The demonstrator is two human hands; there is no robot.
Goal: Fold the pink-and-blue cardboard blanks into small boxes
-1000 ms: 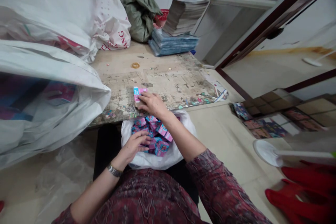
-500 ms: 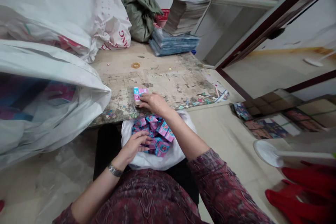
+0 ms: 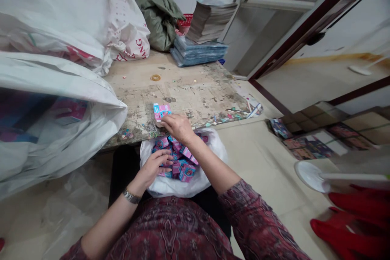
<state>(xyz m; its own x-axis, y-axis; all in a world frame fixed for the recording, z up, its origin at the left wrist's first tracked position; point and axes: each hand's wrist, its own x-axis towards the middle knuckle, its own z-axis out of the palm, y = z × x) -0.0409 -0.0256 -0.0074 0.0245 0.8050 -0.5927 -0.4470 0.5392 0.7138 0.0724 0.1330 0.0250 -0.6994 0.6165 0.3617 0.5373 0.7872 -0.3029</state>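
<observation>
Since half a second ago, the right hand is drawing in slightly toward the near edge of the table, and more of the printed face of the small box is showing beyond its fingertips. Nearest the body, the white bag is sitting at the lap below that edge and is already holding a pile of pink-and-blue boxes, so a good share is looking done, though the number is staying unclear. Over the pile the left hand is hanging loosely spread, seemingly holding nothing; whether its fingertips are touching boxes, I cannot tell. Just inside the table's near edge, left of its middle, the small box is lying and apparently still being worked on. Right-hand fingers are bending partly closed over its near side; whether they are gripping or only pressing, I cannot tell. Leftward, the big bag is bulging over the table, showing more pink and blue inside, perhaps what is left, and crowding movement there. Rightward, the worn top is leaving room toward the right corner, with paper scraps littering the near edge. Farther back, a yellow ring is lying, and blue packs are filling the far edge beside the green sack.
</observation>
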